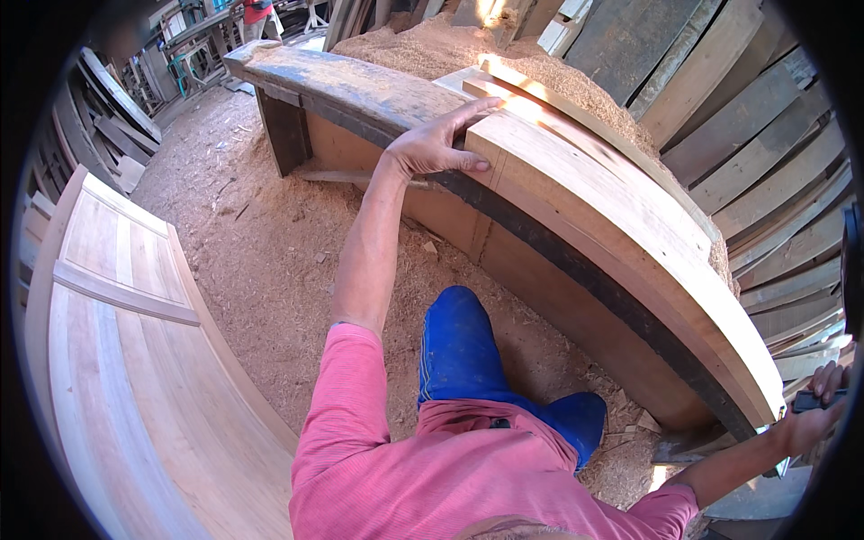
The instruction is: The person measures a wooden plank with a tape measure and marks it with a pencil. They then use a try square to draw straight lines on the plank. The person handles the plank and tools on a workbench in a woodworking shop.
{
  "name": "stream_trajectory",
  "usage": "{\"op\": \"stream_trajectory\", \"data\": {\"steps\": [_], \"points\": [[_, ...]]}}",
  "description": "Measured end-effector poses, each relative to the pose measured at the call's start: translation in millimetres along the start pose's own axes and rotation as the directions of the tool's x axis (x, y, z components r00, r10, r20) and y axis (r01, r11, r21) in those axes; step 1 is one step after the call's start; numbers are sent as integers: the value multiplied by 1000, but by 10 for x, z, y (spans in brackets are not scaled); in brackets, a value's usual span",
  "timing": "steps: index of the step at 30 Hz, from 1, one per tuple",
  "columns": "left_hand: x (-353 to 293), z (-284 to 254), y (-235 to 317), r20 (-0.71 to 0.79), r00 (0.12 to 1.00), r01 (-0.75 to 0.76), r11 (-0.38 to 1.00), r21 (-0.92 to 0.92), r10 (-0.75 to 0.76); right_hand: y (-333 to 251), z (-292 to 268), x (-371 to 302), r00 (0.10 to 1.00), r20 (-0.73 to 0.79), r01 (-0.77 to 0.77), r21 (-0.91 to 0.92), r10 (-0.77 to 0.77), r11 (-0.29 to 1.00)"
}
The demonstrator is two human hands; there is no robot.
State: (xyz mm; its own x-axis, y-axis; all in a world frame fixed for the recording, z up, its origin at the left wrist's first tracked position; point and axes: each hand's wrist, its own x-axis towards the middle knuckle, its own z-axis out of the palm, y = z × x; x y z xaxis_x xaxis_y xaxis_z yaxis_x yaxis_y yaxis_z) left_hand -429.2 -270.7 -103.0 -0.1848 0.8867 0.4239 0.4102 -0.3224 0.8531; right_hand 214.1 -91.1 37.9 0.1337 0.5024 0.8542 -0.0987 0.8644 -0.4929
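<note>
A thick, pale wooden plank [594, 193] lies on a long workbench [360, 76] with a dark front edge. My left hand [441, 144] is at the plank's left end, thumb and fingers spread apart, the thumb touching its front face and the fingers reaching over its top. At the far right rim, beyond the plank's other end, my right hand [817, 409] is closed around a dark, blocky object [817, 400]. The picture's edge cuts off part of that object, so its kind cannot be made out.
Behind the plank, narrower boards [540, 112] lie beside heaped sawdust [432, 43]. Many boards [774, 153] lean at the right. A panelled wooden door [135, 360] stands at my left. Shavings cover the floor [243, 225]. Another person [256, 13] is in the far background.
</note>
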Motion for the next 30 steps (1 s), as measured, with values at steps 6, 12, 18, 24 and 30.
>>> {"op": "stream_trajectory", "data": {"steps": [6, 12, 18, 24, 30], "points": [[-3, 5, -28, 0, 1000, -18, 1000, -2, 18, 32, 5, -3, 990, 98, 91, 110, -102, 990], [-8, 17, -40, 0, 1000, -29, 1000, -5, 29, 141, 0, -11, 992, 57, 108, 20, -108, 994], [-47, 9, -7, -1, 999, -33, 995, 92, 34, 263, -357, 63, 993, 115, -44, 214, 20, 976], [-462, 180, -26, -294, 955, 118, 965, 233, -46, 174, -1138, -44, 956, 170, -289, 680, 239, 674], [-554, 395, -426, -520, 842, 28, 949, 315, 147, 95, -1416, -459, 972, -179, -152, 22, 153, 988]]}}
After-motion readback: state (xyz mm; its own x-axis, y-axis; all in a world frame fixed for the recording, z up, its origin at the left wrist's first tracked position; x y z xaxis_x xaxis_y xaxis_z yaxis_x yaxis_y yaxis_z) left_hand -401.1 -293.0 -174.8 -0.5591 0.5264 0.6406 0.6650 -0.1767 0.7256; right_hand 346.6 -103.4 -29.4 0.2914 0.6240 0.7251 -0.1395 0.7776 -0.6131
